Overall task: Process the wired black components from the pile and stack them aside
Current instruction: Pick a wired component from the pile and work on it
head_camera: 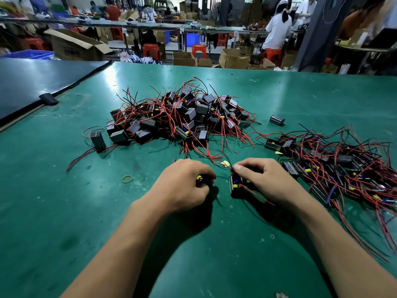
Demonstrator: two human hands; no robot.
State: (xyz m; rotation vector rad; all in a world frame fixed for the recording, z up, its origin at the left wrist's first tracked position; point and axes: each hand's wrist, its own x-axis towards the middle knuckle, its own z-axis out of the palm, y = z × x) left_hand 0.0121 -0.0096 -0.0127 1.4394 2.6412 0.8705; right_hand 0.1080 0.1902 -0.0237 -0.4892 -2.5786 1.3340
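A big pile of black box components (182,117) with red and black wires lies in the middle of the green table (64,201). A second, flatter heap of the same components (335,166) spreads at the right. My left hand (182,186) curls round a small black part with a yellow spot (200,179), mostly hidden by my fingers. My right hand (264,179) grips a black component (235,186) with yellow and blue parts showing; its red wires trail under my palm. The two hands are close together, just in front of the big pile.
A yellow rubber band (127,179) lies left of my left hand. One lone component (277,120) sits between the heaps, another stands upright (98,140) at the pile's left. A dark board (32,82) covers the far left. People work at benches behind.
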